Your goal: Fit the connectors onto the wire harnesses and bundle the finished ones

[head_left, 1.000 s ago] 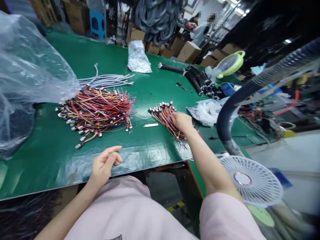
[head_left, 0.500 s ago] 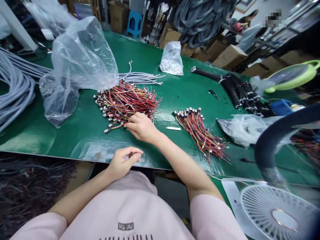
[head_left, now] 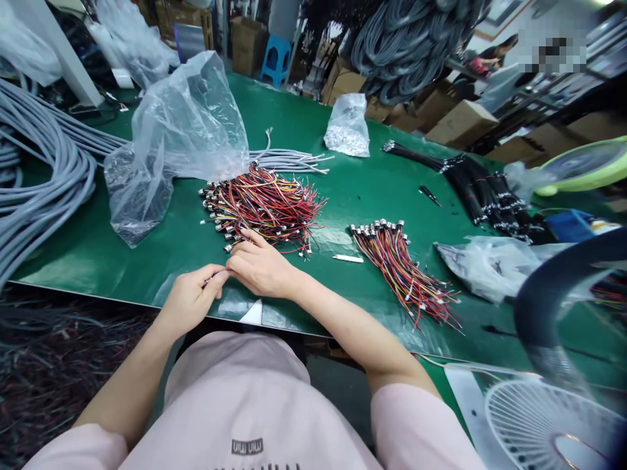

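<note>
My left hand [head_left: 193, 297] is closed in a pinch near the table's front edge. Its fingertips meet those of my right hand [head_left: 262, 266], which is closed too. Something small and dark shows at the left fingers, too little of it to name. Just beyond the right hand lies a large heap of wired connectors [head_left: 274, 205], with metal ends to the left and red, yellow and black leads to the right. A smaller bundle of wired connectors [head_left: 396, 267] lies farther right, metal ends away from me. Between heap and bundle is a thin white stick-like thing [head_left: 349, 259].
Behind the heap are a clear plastic bag [head_left: 191, 117] and grey cables [head_left: 289, 160]; coiled grey cable [head_left: 49, 170] lies left. Black cables [head_left: 467, 183], a whitish bag [head_left: 494, 264], a dark hose [head_left: 539, 313] and a white fan [head_left: 548, 418] stand right. People sit in the background.
My right hand left the smaller bundle, reached the large heap's front edge, then drew back to meet my left hand. The left fingers have closed. The view has swung left.
</note>
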A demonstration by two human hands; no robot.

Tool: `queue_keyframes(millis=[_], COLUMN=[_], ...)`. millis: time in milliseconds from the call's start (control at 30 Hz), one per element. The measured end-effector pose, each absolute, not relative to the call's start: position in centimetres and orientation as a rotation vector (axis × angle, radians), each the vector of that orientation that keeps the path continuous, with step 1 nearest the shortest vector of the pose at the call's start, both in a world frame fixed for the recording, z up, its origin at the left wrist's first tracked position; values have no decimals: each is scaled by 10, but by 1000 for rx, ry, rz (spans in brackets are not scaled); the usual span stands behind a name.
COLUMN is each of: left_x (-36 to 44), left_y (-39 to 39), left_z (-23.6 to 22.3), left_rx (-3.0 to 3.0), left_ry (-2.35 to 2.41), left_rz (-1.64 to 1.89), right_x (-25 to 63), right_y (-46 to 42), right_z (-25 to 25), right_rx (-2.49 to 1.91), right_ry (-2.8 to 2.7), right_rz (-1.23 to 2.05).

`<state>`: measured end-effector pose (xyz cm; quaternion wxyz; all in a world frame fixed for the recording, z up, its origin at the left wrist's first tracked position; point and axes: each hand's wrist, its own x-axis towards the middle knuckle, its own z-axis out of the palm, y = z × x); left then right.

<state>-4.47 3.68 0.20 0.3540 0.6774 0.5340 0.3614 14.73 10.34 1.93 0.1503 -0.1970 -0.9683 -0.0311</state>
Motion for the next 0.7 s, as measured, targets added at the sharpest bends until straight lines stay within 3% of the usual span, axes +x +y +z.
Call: queue_keyframes(millis=[267, 367, 533, 700], left_x=[-82, -88, -86, -76], left_y=[2, 11, 41, 60], left_z=[49, 55, 32, 2], left_rx=[1280, 1152, 957, 1121], left_ry=[971, 792, 875, 1261], left_rz=[1238, 1376, 1407, 1303], right_x=[154, 163, 202, 239], right_y=[118, 124, 119, 95], right_z=[28, 42, 70, 58], right_rx=[-565, -664, -759, -820], right_ry=[-2588, -2367, -2006, -1726], right_rz=[235, 630, 1566, 1811])
